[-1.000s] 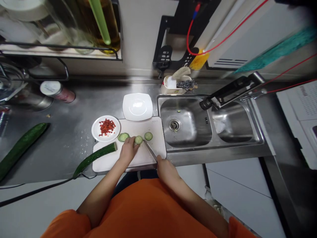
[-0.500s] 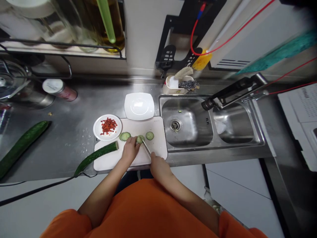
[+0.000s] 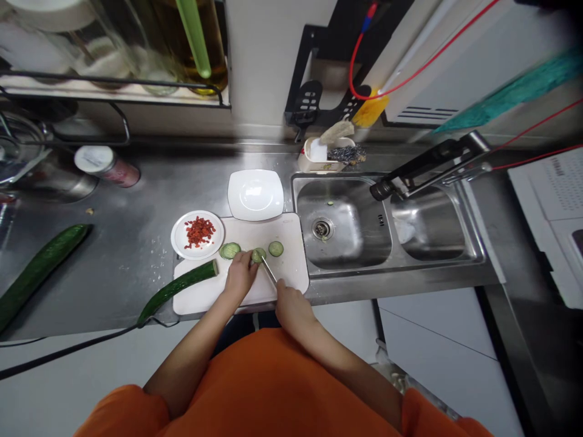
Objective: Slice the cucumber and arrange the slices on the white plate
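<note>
On the white cutting board (image 3: 291,273), my right hand (image 3: 294,308) is wrapped round the handle of a knife (image 3: 269,271). The knife's tip touches a cucumber slice (image 3: 259,255). My left hand (image 3: 241,274) has its fingertips pinched at the left edge of that same slice. Left of my left hand lies a small stack of cucumber slices (image 3: 229,250); another slice (image 3: 276,249) lies to the right of the knife. A cut cucumber (image 3: 180,288) rests across the board's left edge. Red chopped pieces (image 3: 199,232) sit on a round white plate (image 3: 177,241).
An empty square white dish (image 3: 255,194) stands behind the board. To the right is a double sink (image 3: 341,237) with a black faucet (image 3: 419,167). A whole cucumber (image 3: 40,267) and a lidded jar (image 3: 107,165) are at left. A brush holder (image 3: 319,162) stands behind the sink.
The camera view has shifted very slightly. Both hands, the knife and the slices look the same as before.
</note>
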A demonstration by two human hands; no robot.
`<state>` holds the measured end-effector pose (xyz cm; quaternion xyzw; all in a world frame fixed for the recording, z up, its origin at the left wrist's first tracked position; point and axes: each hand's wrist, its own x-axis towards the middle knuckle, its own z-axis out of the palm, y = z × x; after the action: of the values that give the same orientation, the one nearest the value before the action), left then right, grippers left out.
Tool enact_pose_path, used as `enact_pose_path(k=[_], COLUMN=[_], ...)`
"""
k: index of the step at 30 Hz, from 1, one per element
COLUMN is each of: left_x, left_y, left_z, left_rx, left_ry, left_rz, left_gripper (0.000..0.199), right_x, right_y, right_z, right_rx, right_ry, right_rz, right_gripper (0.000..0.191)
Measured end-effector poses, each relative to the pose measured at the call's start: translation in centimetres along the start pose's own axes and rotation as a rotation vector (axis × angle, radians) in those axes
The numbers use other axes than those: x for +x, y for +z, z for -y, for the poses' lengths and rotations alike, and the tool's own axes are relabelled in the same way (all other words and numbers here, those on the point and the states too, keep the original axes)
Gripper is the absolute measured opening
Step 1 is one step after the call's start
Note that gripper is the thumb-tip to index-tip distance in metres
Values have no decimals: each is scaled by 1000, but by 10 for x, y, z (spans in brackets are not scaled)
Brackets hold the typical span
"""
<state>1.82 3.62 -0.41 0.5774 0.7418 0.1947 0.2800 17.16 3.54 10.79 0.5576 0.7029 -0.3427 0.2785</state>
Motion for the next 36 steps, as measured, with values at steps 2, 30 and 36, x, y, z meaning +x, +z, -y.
enact_pose_path(k=[2,30,36], left_x=[0,2,9], left_y=[0,1,-4], left_z=[0,2,-3], left_rx=[-3,11,14], left_ry=[2,16,12], left_rz=[-1,0,22], left_gripper=[33,29,35], right_x=[0,-7,-28], right_y=[0,12,2], right_z=[0,-13,-26], right_rx=[-2,40,28], right_ry=[-1,-7,36], right_rz=[-10,61,126], right_gripper=[34,38,41])
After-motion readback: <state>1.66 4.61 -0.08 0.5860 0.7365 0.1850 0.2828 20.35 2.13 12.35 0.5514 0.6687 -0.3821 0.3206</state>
